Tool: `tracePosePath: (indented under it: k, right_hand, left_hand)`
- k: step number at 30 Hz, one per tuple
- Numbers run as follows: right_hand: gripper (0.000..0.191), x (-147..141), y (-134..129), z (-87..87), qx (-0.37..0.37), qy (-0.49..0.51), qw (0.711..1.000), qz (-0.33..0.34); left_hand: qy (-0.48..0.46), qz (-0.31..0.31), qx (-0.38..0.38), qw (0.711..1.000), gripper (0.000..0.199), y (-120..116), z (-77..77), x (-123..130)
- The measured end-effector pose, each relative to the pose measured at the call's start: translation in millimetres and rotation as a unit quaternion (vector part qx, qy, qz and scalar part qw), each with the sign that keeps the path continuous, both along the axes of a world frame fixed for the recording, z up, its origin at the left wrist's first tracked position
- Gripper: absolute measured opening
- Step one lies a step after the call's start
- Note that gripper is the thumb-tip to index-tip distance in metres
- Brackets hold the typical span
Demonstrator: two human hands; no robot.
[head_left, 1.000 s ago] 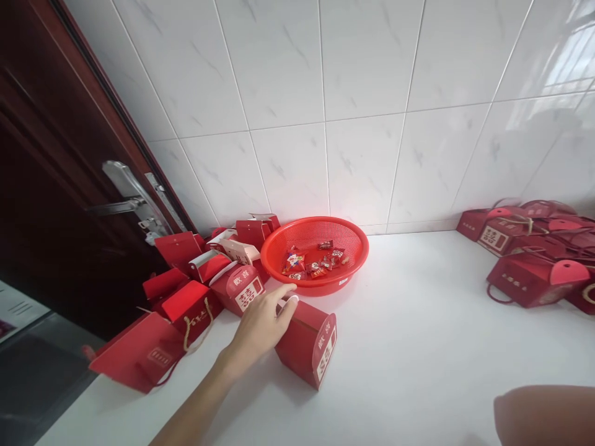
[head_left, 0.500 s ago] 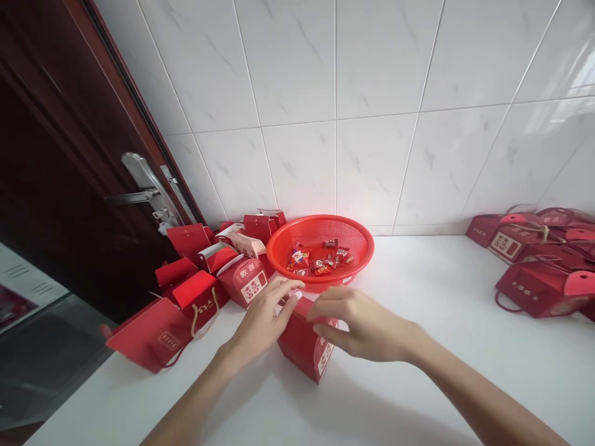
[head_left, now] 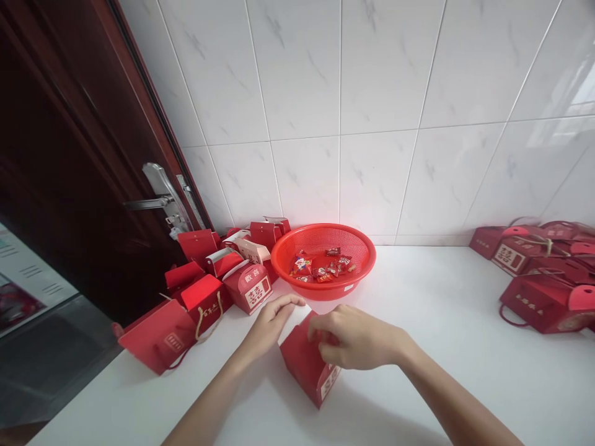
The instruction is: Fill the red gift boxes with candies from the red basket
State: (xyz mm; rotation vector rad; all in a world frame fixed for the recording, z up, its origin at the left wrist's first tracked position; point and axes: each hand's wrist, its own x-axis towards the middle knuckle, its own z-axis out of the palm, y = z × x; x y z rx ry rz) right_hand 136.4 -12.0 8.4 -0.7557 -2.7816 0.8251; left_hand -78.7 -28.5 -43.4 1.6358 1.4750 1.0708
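Observation:
A red paper box [head_left: 304,362] with a printed end panel stands on the white table between my hands. My left hand [head_left: 274,325] pinches the box's raised flap [head_left: 294,322], whose white inner side shows. My right hand [head_left: 356,337] is at the right side of the box top, its fingers curled against it; their tips are partly hidden. Just behind the box stands a red mesh basket [head_left: 323,291] with several wrapped candies [head_left: 320,271] in it.
Several red boxes [head_left: 248,288] crowd the table's left side, some with open tops and rope handles. More red boxes [head_left: 542,297] lie at the far right. A tiled wall [head_left: 381,80] rises behind, and a dark door [head_left: 69,124] with a metal handle is at left.
The flap under my left hand is now lifted, showing its white inside. My right hand's fingers have curled in further at the box. The whole view has shifted slightly.

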Motion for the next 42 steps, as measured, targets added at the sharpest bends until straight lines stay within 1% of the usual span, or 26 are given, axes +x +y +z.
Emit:
tracePosePath:
  k: [2, 4, 6, 8, 11, 13, 16, 18, 20, 22, 24, 27, 31, 35, 38, 42]
  right_hand:
    - [0.008, 0.8, -0.5, 0.8, -0.005, -0.003, 1.000, 0.007]
    - [0.014, 1.0, -0.9, 1.5, -0.019, 0.003, 1.000, 0.020]
    - [0.020, 0.6, -1.0, 1.8, -0.035, 0.013, 0.999, 0.034]
    - [0.023, 0.1, -1.0, 2.0, -0.049, 0.019, 0.997, 0.050]
    - [0.020, 0.6, -1.7, 3.5, -0.053, 0.028, 0.996, 0.065]
    - [0.014, 2.2, -3.0, 6.2, -0.044, 0.037, 0.996, 0.065]
    - [0.006, 6.7, -5.9, 12.3, -0.025, 0.044, 0.997, 0.054]
    - [0.008, 10.7, -7.5, 16.2, 0.001, 0.036, 0.999, 0.035]
    - [0.013, 15.4, -8.1, 18.2, 0.036, 0.024, 0.999, -0.010]
    - [0.018, 20.5, -7.3, 18.0, 0.062, 0.012, 0.996, -0.068]
    - [0.023, 25.4, -5.2, 16.4, 0.066, 0.001, 0.991, -0.115]
    - [0.032, 31.4, -0.1, 14.4, 0.049, -0.007, 0.987, -0.150]
    - [0.041, 38.4, 7.2, 15.4, -0.013, -0.012, 0.987, -0.161]
    - [0.051, 48.2, 11.1, 19.2, -0.047, -0.038, 0.987, -0.152]
    - [0.061, 57.6, 13.5, 21.6, -0.049, -0.088, 0.984, -0.146]
    - [0.074, 67.9, 22.5, 20.0, -0.078, -0.125, 0.982, -0.115]
  left_hand:
    - [0.007, 0.003, -0.009, 1.000, 0.025, -2.9, -0.3, 2.5]
    - [0.010, 0.002, -0.009, 1.000, 0.024, -5.0, -1.1, 3.9]
    - [0.003, -0.001, -0.008, 1.000, 0.024, -6.5, -2.1, 3.7]
    - [-0.015, -0.006, -0.027, 0.999, 0.027, -8.0, -2.7, 2.1]
    - [-0.046, -0.016, -0.064, 0.997, 0.035, -10.9, -2.3, -1.9]
    - [-0.054, -0.027, -0.075, 0.995, 0.038, -12.9, -1.9, -4.9]
    - [-0.055, -0.053, -0.086, 0.993, 0.042, -14.7, -2.7, -10.0]
    - [-0.054, -0.079, -0.089, 0.991, 0.046, -15.1, -4.3, -13.8]
    - [-0.051, -0.109, -0.093, 0.988, 0.053, -15.2, -6.4, -17.6]
    - [-0.057, -0.139, -0.103, 0.983, 0.063, -15.4, -8.6, -20.5]
    - [-0.077, -0.174, -0.113, 0.975, 0.076, -15.9, -10.6, -22.0]
    - [-0.086, -0.219, -0.114, 0.965, 0.096, -17.8, -12.4, -22.2]
    - [-0.049, -0.244, -0.104, 0.963, 0.121, -21.0, -13.4, -22.6]
    - [0.017, -0.236, -0.124, 0.964, 0.138, -22.3, -15.8, -24.1]
    - [0.054, -0.229, -0.132, 0.963, 0.140, -21.8, -18.5, -22.7]
    - [0.057, -0.223, -0.122, 0.966, 0.135, -20.3, -22.4, -19.0]
